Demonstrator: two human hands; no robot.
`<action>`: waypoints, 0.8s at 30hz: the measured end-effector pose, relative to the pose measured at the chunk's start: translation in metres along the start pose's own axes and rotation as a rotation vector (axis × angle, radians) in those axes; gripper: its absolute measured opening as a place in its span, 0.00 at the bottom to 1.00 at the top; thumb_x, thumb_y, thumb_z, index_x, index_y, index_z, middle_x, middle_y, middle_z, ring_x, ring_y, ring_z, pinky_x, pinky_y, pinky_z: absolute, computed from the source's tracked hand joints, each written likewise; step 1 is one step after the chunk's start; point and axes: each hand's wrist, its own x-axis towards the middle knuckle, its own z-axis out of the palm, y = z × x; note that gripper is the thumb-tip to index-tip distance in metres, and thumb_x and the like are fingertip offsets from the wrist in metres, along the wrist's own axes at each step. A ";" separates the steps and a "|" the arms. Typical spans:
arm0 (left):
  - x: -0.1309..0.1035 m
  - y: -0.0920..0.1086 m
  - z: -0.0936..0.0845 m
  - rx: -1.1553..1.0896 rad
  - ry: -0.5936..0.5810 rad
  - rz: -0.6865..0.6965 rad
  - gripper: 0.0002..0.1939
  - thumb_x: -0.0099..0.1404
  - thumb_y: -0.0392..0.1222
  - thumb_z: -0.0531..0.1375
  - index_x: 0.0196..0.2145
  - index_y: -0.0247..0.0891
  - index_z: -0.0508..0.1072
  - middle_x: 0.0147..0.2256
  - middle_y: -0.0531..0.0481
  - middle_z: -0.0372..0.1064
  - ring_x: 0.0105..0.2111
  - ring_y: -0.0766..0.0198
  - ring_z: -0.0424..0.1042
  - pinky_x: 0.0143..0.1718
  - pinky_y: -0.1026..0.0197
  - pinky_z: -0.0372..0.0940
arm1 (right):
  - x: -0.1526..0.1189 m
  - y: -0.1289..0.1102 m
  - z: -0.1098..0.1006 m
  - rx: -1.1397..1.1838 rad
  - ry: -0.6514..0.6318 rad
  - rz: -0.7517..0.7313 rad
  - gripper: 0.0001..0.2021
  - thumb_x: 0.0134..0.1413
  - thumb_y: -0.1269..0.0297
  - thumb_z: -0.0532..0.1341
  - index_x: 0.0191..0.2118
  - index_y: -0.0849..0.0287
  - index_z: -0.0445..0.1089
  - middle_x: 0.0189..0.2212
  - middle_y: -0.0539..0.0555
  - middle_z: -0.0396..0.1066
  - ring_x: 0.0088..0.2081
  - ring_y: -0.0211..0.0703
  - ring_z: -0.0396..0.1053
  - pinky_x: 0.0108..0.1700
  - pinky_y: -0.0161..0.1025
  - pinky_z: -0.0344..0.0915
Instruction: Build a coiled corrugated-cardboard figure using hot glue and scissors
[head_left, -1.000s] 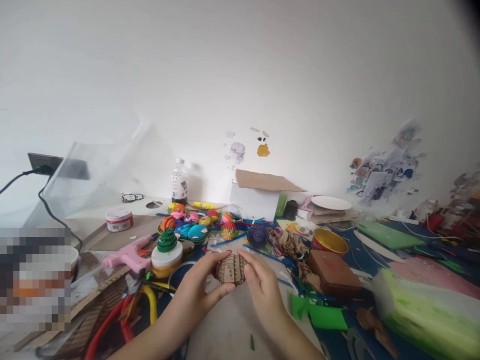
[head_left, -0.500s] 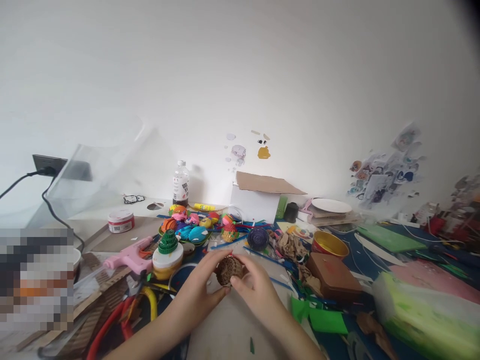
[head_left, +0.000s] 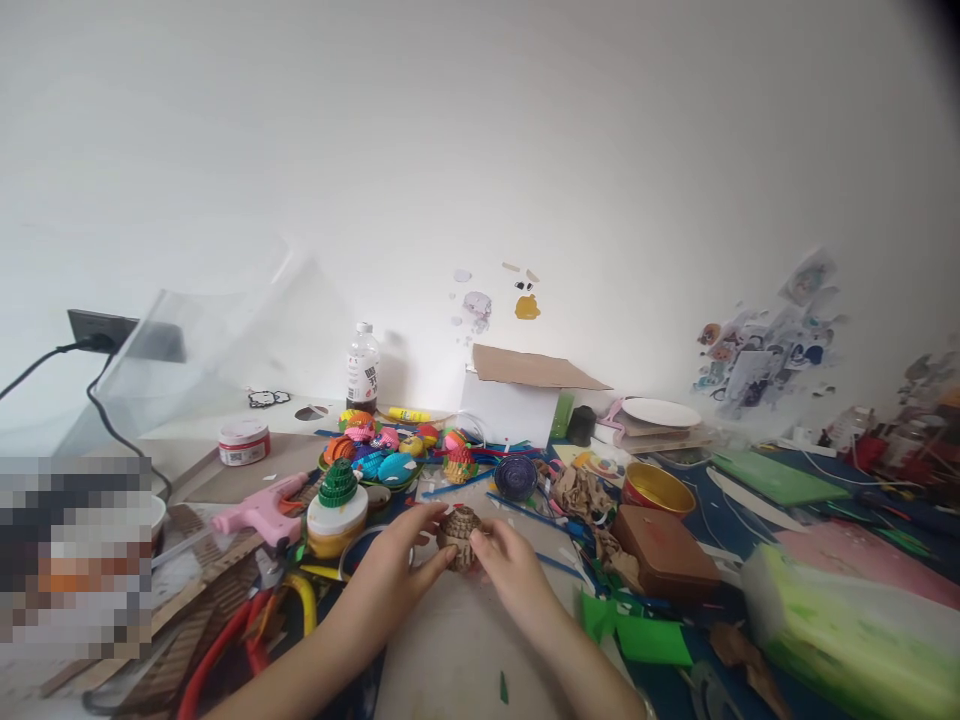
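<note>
A small brown coiled cardboard piece (head_left: 460,535) is held between both hands above the pale board (head_left: 450,660). Its ridged, rounded outside now faces up. My left hand (head_left: 401,565) grips it from the left, thumb at its lower edge and fingers behind. My right hand (head_left: 514,565) pinches its right side with thumb and fingertips. To the left stands a green coiled cone (head_left: 337,484) on a white-lidded jar (head_left: 337,518). Behind the hands are a dark purple coil (head_left: 515,478) and several colourful coiled pieces (head_left: 395,467).
On the left lie a pink glue gun (head_left: 262,512) and red-handled pliers (head_left: 225,650). To the right are a brown box (head_left: 664,553), a gold tin (head_left: 660,488), crumpled paper (head_left: 581,495) and a green-white soft pack (head_left: 840,630). Behind stand a bottle (head_left: 363,370) and a white box (head_left: 506,405).
The brown coiled piece has been tilted over: its hollow inside showed before, and its rounded outside shows now. Both hands still hold it, with fingers slightly shifted.
</note>
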 end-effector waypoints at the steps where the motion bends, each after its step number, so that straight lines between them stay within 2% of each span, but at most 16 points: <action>1: -0.001 0.002 -0.001 0.037 0.008 0.027 0.16 0.59 0.41 0.58 0.46 0.39 0.67 0.42 0.44 0.73 0.37 0.58 0.74 0.39 0.55 0.71 | 0.000 0.001 0.000 0.011 0.004 -0.005 0.17 0.52 0.51 0.57 0.36 0.62 0.69 0.28 0.55 0.72 0.27 0.44 0.70 0.28 0.37 0.66; 5: -0.002 0.008 -0.005 0.166 0.034 0.217 0.11 0.61 0.38 0.57 0.42 0.40 0.68 0.43 0.45 0.70 0.44 0.57 0.70 0.44 0.56 0.67 | 0.000 0.000 0.002 0.036 0.032 -0.002 0.17 0.49 0.49 0.59 0.32 0.61 0.66 0.27 0.54 0.70 0.30 0.44 0.69 0.30 0.37 0.65; 9: -0.002 0.012 -0.006 0.187 0.016 0.343 0.05 0.63 0.37 0.54 0.38 0.39 0.68 0.38 0.46 0.69 0.38 0.61 0.71 0.39 0.61 0.68 | -0.002 -0.003 0.005 0.090 0.028 0.060 0.16 0.48 0.50 0.60 0.33 0.59 0.60 0.25 0.51 0.68 0.27 0.43 0.69 0.29 0.37 0.65; 13: -0.003 0.015 -0.006 0.164 -0.013 0.302 0.04 0.63 0.36 0.54 0.37 0.39 0.67 0.37 0.48 0.69 0.35 0.63 0.71 0.36 0.64 0.67 | -0.005 -0.006 0.006 0.063 0.017 0.038 0.14 0.50 0.53 0.58 0.33 0.57 0.57 0.25 0.51 0.68 0.28 0.44 0.69 0.30 0.38 0.65; 16: -0.003 0.017 -0.007 0.120 0.009 0.247 0.03 0.62 0.34 0.54 0.35 0.39 0.66 0.35 0.49 0.68 0.34 0.64 0.71 0.35 0.65 0.67 | -0.007 -0.009 0.005 0.023 0.040 0.009 0.11 0.50 0.57 0.59 0.35 0.57 0.58 0.28 0.52 0.70 0.31 0.45 0.71 0.33 0.39 0.66; 20: -0.003 0.021 -0.008 0.063 0.018 0.170 0.03 0.60 0.33 0.54 0.32 0.39 0.66 0.34 0.50 0.67 0.35 0.64 0.70 0.36 0.64 0.67 | -0.010 -0.014 0.006 -0.015 0.075 -0.039 0.15 0.47 0.63 0.61 0.41 0.59 0.60 0.34 0.56 0.73 0.36 0.47 0.72 0.37 0.40 0.67; 24: -0.002 0.019 -0.006 -0.069 0.007 0.059 0.05 0.58 0.33 0.56 0.34 0.39 0.67 0.36 0.49 0.67 0.37 0.63 0.69 0.37 0.63 0.68 | -0.011 -0.018 0.007 -0.047 0.072 -0.060 0.16 0.47 0.65 0.60 0.45 0.60 0.64 0.36 0.57 0.74 0.38 0.49 0.73 0.38 0.41 0.68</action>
